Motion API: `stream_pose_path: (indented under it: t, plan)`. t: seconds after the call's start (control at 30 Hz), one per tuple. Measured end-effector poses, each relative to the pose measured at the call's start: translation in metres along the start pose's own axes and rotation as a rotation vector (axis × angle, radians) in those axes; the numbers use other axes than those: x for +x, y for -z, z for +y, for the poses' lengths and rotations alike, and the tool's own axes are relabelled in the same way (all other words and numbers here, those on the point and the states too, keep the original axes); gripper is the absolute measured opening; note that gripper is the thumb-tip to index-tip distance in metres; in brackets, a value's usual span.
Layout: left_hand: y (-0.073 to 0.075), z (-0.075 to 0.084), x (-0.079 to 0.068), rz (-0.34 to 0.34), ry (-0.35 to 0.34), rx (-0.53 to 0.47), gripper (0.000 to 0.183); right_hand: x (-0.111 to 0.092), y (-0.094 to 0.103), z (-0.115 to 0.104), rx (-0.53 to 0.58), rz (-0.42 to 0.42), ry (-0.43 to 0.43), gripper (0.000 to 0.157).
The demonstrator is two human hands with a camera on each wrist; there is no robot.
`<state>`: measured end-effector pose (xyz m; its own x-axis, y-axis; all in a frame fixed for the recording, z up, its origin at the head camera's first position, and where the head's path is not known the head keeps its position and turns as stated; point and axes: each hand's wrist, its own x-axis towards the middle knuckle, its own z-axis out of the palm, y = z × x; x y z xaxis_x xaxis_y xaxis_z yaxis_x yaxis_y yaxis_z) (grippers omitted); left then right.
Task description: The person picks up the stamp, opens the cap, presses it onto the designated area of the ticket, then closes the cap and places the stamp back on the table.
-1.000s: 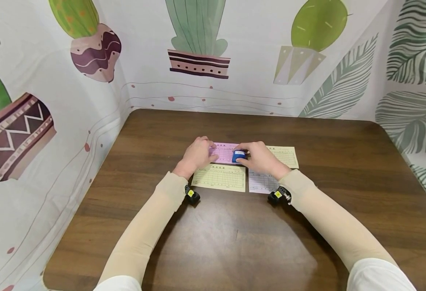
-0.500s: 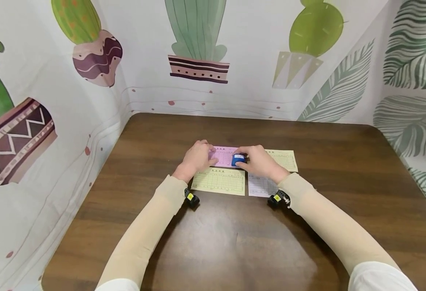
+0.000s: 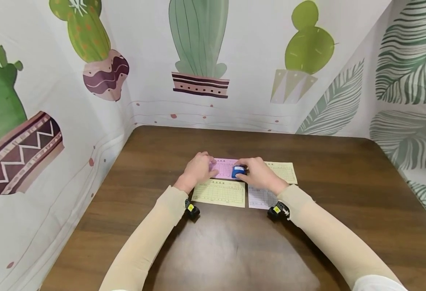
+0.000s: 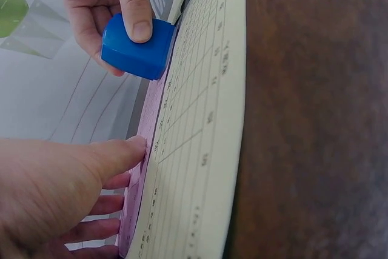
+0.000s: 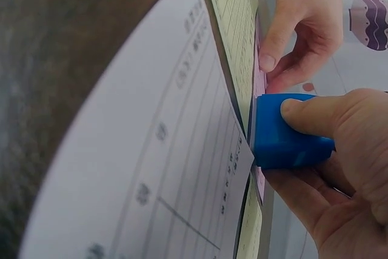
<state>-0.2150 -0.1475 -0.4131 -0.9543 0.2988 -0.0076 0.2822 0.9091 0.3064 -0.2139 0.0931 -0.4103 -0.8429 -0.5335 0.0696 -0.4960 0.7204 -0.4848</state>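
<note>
The stamp (image 3: pixel 238 173) is between the thumb and the fingers of the right hand (image 3: pixel 260 173), which pinch it from two sides. Just below these fingers, its base is on the right part of the pink slip (image 3: pixel 223 168). The left hand (image 3: pixel 197 169) keeps no grip: its thumb stands apart from the relaxed fingers, and they rest on the left end of the same slip. Nearer to the body than the left fingers lies a yellow slip (image 3: pixel 219 194); nearer than the right fingers lies a pale slip (image 3: pixel 259 198). To the right of the right fingers, a second yellow slip (image 3: pixel 287 173) is partly hidden by the hand. Beyond all fingers hangs a cactus cloth (image 3: pixel 242 109).
</note>
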Motion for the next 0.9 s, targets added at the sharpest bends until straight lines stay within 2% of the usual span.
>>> stream_pose_path:
  t: [0.23,0.57,0.9]
  plan:
    - [-0.0046,-0.0002,-0.0038,-0.01,0.001,-0.003,0.043,-0.0022,-0.0045,0.0013,0.002,-0.012,-0.002,0.04]
    - [-0.009,-0.0021,-0.0008,-0.008,-0.012,0.005,0.044,-0.0051,-0.0041,0.0017,0.006,0.009,0.003,0.038]
    - [-0.0006,-0.0012,0.0011,-0.001,-0.004,0.008,0.044,0.0008,0.0,0.002,0.012,0.019,0.013,0.04]
